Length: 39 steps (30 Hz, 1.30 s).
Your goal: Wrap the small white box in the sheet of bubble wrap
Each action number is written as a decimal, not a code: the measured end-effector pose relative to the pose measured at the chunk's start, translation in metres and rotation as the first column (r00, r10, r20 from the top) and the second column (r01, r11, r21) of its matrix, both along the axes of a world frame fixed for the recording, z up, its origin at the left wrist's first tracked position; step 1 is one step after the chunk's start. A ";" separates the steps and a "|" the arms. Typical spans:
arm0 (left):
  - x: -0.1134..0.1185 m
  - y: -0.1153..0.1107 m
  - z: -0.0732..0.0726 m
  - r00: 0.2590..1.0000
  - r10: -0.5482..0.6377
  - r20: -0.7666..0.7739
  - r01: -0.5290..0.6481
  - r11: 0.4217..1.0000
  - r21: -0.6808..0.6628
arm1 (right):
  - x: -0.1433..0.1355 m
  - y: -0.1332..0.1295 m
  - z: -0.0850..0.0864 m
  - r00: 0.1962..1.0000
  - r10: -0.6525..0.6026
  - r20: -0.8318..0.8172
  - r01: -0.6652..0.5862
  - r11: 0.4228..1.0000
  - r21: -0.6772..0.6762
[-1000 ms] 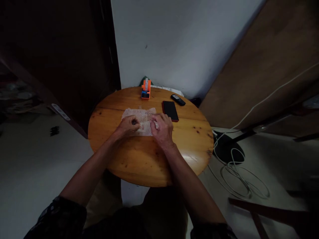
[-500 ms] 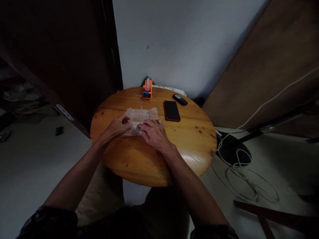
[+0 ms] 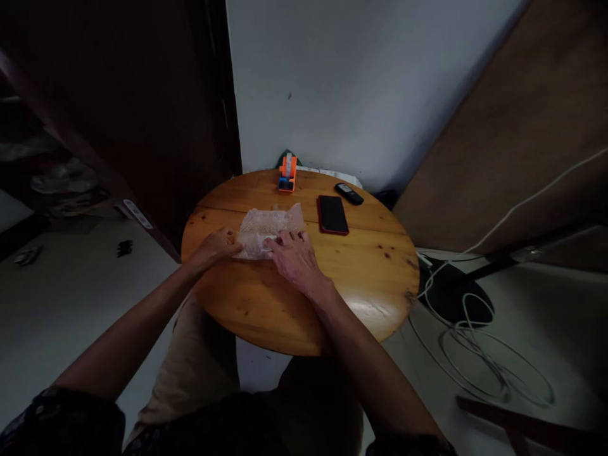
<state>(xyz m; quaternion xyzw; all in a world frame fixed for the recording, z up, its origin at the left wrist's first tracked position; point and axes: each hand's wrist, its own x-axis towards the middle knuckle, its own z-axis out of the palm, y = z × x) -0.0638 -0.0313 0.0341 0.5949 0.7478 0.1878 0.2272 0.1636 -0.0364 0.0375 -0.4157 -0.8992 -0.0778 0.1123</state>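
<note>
A sheet of clear bubble wrap (image 3: 264, 221) lies on the round wooden table in front of me, its near part folded over. My left hand (image 3: 219, 246) grips the left edge of the wrap, thumb and fingers closed together on it. With bent fingers, my right hand (image 3: 295, 254) holds the right part of the near fold. A small pale strip shows by the right fingertips. Whether anything lies inside the fold cannot be made out.
On the round table (image 3: 285, 316) are an orange tape dispenser (image 3: 287, 172), a dark tablet or phone with a red edge (image 3: 333, 215) and a black mobile phone (image 3: 349, 193). White cable (image 3: 475, 342) coils on the floor at right, by a black stand base (image 3: 456, 294).
My left hand has lowered and closed on the wrap's left edge. The right hand stays on the near fold. The camera view has shifted slightly.
</note>
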 end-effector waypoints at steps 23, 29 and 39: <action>0.049 0.010 0.019 0.657 0.124 0.744 -0.016 0.988 -0.151 | -0.007 0.003 -0.007 0.999 0.022 -0.030 -0.020 0.999 0.045; 0.058 0.007 0.025 0.623 0.121 0.773 0.003 0.988 -0.157 | -0.007 0.000 0.000 0.998 0.006 -0.063 -0.006 1.000 0.001; 0.072 0.003 0.033 0.842 -0.055 0.537 0.102 0.993 -0.058 | 0.003 0.001 0.007 0.972 -0.051 -0.228 0.016 0.988 -0.152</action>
